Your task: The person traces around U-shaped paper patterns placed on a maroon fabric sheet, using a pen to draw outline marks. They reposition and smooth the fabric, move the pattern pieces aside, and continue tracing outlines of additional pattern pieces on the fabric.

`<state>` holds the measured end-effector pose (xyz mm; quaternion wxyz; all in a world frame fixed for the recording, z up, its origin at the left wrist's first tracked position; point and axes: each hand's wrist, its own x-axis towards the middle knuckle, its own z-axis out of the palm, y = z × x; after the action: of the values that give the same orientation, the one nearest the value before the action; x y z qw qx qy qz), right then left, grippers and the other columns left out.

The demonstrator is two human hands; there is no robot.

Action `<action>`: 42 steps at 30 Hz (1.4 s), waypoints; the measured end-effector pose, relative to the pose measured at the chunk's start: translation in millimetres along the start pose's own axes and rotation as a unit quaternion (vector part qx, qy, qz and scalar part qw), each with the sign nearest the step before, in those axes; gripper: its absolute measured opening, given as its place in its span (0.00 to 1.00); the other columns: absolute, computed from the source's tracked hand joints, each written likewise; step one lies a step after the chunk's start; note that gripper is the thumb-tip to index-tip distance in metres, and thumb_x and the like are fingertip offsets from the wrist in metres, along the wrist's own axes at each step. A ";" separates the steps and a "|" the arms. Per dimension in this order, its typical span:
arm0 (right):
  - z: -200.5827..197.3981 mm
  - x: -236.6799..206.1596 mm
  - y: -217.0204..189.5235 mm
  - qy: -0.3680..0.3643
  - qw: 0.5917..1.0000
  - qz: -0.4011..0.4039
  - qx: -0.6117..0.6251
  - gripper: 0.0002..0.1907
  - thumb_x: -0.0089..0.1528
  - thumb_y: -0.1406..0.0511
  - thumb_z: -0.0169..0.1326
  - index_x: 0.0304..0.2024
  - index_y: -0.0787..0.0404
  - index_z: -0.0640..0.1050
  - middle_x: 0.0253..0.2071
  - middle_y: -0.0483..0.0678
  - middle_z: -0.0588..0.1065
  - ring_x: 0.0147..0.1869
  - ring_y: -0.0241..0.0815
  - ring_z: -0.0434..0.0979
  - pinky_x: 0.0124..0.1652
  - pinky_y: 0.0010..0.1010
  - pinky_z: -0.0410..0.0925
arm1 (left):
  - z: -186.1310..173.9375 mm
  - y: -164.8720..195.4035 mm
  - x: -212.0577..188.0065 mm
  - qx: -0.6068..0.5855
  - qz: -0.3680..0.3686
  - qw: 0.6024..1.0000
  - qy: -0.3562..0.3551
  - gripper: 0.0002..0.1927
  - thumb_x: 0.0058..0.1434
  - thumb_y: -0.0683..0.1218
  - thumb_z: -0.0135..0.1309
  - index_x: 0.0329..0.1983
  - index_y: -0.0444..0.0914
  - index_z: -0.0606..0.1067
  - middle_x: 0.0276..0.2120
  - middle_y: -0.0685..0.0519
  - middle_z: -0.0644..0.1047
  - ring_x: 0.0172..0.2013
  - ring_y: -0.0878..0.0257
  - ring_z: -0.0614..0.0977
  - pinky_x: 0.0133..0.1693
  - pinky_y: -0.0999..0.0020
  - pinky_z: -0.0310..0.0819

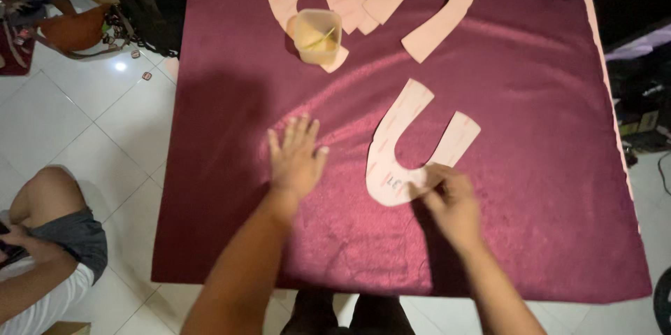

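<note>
Two hands at work on a dark red cloth, one flat, one on a paper cutout.

The left hand (296, 159) lies flat on the cloth (531, 167), fingers spread wide, holding nothing. The right hand (451, 198) pinches the lower edge of a U-shaped pink cutout (391, 160) lying just beside it. Farther up sit two more cutouts (433, 6) and a plastic cup (318, 36). Someone sits on the tiled floor (91, 132) at left.
</note>
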<state>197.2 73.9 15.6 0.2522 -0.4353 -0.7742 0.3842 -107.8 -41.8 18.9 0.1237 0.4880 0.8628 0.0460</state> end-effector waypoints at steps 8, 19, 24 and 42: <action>48.0 -15.8 -32.0 -0.038 0.987 -0.069 -0.142 0.29 0.61 0.58 0.62 0.61 0.63 0.71 0.64 0.57 0.69 0.60 0.56 0.76 0.54 0.39 0.72 | -2.0 -47.4 -74.1 0.001 -0.003 1.000 0.013 0.33 0.72 0.62 0.34 0.76 0.44 0.54 0.77 0.45 0.47 0.75 0.46 0.44 0.67 0.34 0.28; -0.2 -26.7 -9.4 -0.013 0.963 0.105 -0.248 0.18 0.65 0.56 0.59 0.53 0.57 0.79 0.53 0.54 0.75 0.53 0.53 0.80 0.52 0.42 0.73 | 6.9 -4.0 -193.1 -0.108 0.180 0.977 0.029 0.28 0.65 0.58 0.49 0.67 0.48 0.69 0.72 0.45 0.59 0.70 0.39 0.56 0.66 0.30 0.39; -4.7 -0.2 -26.3 0.046 0.918 0.265 -0.291 0.45 0.59 0.45 0.68 0.60 0.72 0.66 0.58 0.66 0.65 0.54 0.65 0.74 0.48 0.53 0.70 | 22.5 3.4 -201.1 -0.105 0.249 0.963 -0.007 0.28 0.65 0.59 0.48 0.68 0.49 0.70 0.72 0.49 0.58 0.70 0.36 0.55 0.64 0.27 0.36; -128.2 5.5 45.0 0.258 0.909 0.240 0.221 0.02 0.71 0.68 0.54 0.45 0.61 0.74 0.32 0.44 0.75 0.28 0.32 0.72 0.24 0.24 0.61 | 45.0 19.7 -210.7 -0.186 0.260 0.947 -0.027 0.25 0.70 0.52 0.47 0.65 0.35 0.72 0.70 0.45 0.68 0.70 0.51 0.64 0.71 0.49 0.47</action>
<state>309.1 141.5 53.3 0.4336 -0.6247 -0.4495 0.4687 24.1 -213.3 15.0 0.2194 0.6648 0.6784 0.2229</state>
